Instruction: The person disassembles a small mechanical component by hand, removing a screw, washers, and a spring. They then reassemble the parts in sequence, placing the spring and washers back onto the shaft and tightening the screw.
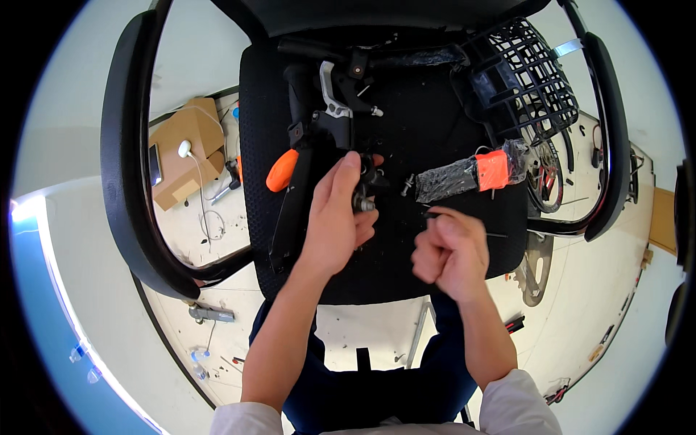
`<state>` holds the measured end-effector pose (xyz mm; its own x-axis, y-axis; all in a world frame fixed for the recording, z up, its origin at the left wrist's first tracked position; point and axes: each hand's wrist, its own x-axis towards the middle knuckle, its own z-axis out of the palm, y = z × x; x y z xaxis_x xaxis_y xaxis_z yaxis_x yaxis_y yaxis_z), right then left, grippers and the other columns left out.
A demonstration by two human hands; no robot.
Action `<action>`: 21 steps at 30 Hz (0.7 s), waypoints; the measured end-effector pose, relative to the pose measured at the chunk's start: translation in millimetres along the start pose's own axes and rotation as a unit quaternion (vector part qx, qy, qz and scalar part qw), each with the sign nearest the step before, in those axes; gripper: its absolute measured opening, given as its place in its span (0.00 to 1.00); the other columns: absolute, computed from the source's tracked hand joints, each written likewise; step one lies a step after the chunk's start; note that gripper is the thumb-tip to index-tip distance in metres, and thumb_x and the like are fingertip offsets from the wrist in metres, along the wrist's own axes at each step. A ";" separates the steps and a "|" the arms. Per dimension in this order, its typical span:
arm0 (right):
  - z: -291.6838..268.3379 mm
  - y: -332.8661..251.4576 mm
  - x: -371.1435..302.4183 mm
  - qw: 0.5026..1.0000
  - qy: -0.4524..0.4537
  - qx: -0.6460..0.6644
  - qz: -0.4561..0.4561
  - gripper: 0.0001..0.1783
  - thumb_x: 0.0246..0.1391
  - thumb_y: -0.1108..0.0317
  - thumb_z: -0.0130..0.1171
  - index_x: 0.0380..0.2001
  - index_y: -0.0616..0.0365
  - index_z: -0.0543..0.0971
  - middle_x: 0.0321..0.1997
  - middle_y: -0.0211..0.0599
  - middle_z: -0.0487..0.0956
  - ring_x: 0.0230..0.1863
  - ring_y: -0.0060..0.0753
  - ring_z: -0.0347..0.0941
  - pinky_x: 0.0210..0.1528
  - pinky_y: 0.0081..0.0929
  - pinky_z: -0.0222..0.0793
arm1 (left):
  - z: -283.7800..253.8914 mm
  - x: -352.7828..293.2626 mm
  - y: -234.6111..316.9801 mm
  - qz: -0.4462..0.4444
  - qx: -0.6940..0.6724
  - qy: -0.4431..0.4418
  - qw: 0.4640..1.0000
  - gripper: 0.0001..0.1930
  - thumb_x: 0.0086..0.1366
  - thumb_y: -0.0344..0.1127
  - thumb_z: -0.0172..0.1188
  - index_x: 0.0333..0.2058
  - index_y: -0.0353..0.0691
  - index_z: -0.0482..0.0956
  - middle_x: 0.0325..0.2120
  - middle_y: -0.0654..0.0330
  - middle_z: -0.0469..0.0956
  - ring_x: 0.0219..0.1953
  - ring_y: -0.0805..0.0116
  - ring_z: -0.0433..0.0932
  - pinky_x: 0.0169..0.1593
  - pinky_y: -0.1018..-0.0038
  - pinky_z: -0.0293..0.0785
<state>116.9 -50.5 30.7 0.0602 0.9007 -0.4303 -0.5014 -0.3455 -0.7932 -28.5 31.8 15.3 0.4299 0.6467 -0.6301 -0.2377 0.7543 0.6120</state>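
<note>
My left hand point(330, 221) is closed around a small black mechanical part point(367, 185) with a metallic round end, held over the black chair seat point(391, 268). Its exact kind is unclear. To the right, my right hand point(457, 250) is curled into a fist, with a small dark tip point(432, 214) showing at the fingers; the rest is hidden. Just beyond my left hand lie a silver and black brake lever point(332, 90) and a long black part point(293, 203). A few small bolts point(407, 185) rest between my hands, beside a plastic-wrapped black piece point(453, 180) with an orange band.
A black plastic basket point(525, 80) sits at the seat's far right. An orange rounded object point(281, 171) is at the left edge. Chair armrests point(130, 152) rise on both sides. Cardboard point(192, 134) and a cable lie on the left floor; a wheel point(545, 174) is at right.
</note>
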 end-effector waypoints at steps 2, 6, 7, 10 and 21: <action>0.8 -0.8 1.3 0.958 -0.083 0.189 0.201 0.20 0.63 0.55 0.43 0.18 0.48 0.60 0.09 0.23 0.47 0.08 0.17 0.39 0.10 0.20 0.34 | 10.6 -1.6 -4.3 0.091 0.081 0.041 0.992 0.24 0.72 0.52 0.38 0.50 0.38 0.72 0.12 0.72 0.55 0.11 0.83 0.49 0.15 0.82 0.45; 10.1 -0.9 0.6 0.938 -0.067 0.220 0.259 0.21 0.64 0.56 0.40 0.17 0.47 0.53 0.10 0.20 0.45 0.09 0.14 0.37 0.11 0.19 0.31 | 18.0 -2.2 -10.1 0.209 0.167 0.055 0.962 0.23 0.72 0.48 0.39 0.52 0.37 0.70 0.16 0.72 0.63 0.16 0.85 0.56 0.19 0.83 0.50; 8.5 -1.1 -0.1 0.937 -0.068 0.226 0.258 0.21 0.64 0.56 0.39 0.17 0.47 0.53 0.10 0.20 0.45 0.09 0.14 0.37 0.11 0.19 0.31 | 15.6 -2.8 -11.7 0.217 0.174 0.051 0.959 0.22 0.72 0.46 0.40 0.53 0.35 0.69 0.18 0.71 0.64 0.18 0.84 0.58 0.21 0.82 0.53; 5.3 -0.8 -1.7 0.932 -0.073 0.243 0.258 0.21 0.65 0.55 0.39 0.17 0.46 0.53 0.10 0.20 0.45 0.09 0.14 0.36 0.10 0.18 0.30 | 11.6 0.3 -17.9 0.259 0.210 0.048 0.941 0.21 0.72 0.44 0.42 0.53 0.33 0.67 0.19 0.69 0.67 0.21 0.83 0.61 0.24 0.82 0.57; -2.2 -4.9 -0.2 0.908 -0.097 0.239 0.329 0.21 0.65 0.54 0.40 0.17 0.45 0.54 0.11 0.18 0.45 0.09 0.13 0.36 0.10 0.18 0.29 | -4.8 2.8 -21.3 0.455 0.350 0.005 0.819 0.24 0.65 0.36 0.52 0.56 0.29 0.63 0.22 0.57 0.77 0.18 0.72 0.74 0.24 0.78 0.68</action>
<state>121.2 -49.6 33.8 -0.5184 0.5861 -0.6227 -0.6940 -0.7138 -0.0940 -26.4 18.1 -1.8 0.3438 0.9087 0.2369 0.1026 -0.2872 0.9524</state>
